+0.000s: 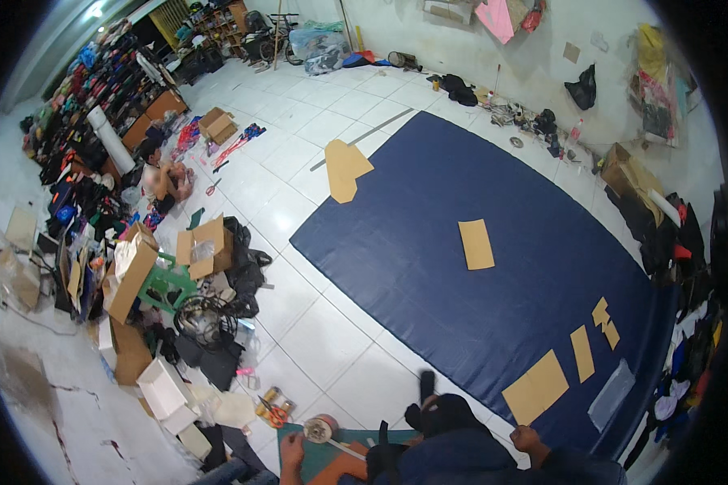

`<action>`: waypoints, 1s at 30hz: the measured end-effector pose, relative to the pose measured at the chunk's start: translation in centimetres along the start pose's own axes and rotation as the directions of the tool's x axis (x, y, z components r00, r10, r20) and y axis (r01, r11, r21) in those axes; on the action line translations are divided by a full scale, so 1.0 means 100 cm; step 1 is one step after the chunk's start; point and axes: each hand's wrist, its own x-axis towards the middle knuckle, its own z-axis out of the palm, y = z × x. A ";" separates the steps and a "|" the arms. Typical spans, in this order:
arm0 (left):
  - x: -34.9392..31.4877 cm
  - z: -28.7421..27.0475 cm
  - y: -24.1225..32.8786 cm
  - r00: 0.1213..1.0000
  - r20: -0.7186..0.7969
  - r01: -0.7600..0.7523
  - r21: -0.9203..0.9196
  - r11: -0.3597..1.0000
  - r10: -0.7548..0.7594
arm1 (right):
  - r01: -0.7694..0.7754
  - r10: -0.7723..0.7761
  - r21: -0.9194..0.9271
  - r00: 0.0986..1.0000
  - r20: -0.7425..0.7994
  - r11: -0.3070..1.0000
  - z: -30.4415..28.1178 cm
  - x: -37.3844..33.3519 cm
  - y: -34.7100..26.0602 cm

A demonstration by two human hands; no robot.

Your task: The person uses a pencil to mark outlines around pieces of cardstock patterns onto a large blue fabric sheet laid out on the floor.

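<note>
At the lower edge, my left hand point(291, 449) is beside a brown roll of what looks like tape point(320, 428). Its fingers look curled, and what they hold, if anything, cannot be made out. A pale strip point(348, 450) runs from the roll toward my dark-clad body. Under these lies a green sheet point(289, 435) with an orange-brown shape point(340, 469) on it. My right hand point(526, 439) is closed in a fist near a tan cardboard rectangle point(535, 386) on the dark blue mat point(412, 267); its grip is hidden. Orange-handled scissors point(273, 414) lie to the left.
More tan card pieces point(476, 244) lie on the mat, with a clear plastic sheet point(612, 394) at its right. Boxes point(210, 246), a green stool point(168, 283) and cables point(206, 319) crowd the left. Another person point(166, 178) sits farther back by heaped cloth point(89, 89).
</note>
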 end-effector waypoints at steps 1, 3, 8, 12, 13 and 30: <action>0.023 -0.011 0.032 0.999 -0.028 -0.020 -0.059 0.998 0.018 | 0.133 -0.121 -0.173 0.989 0.081 0.976 0.009 0.018 0.023; 0.059 -0.060 0.075 0.992 -0.120 -0.051 -0.012 0.999 0.050 | 0.044 -0.057 0.092 0.987 0.150 0.995 0.013 0.023 -0.030; 0.161 -0.126 0.013 0.990 -0.074 0.108 -0.191 0.976 -0.124 | -0.031 0.065 -0.237 0.989 0.136 0.971 -0.055 0.178 -0.096; 0.212 -0.148 0.046 0.980 0.088 0.152 0.225 0.962 -0.176 | -0.147 0.133 0.076 0.977 0.166 0.986 -0.223 0.327 -0.357; 0.236 -0.141 0.063 0.968 0.139 0.178 0.209 0.961 -0.210 | -0.153 0.159 0.240 0.987 -0.006 0.959 -0.261 0.361 -0.408; 0.799 -0.366 0.430 0.997 0.045 -0.061 -0.021 0.998 0.062 | -0.212 0.177 0.256 0.972 0.152 0.943 -0.259 0.518 -0.725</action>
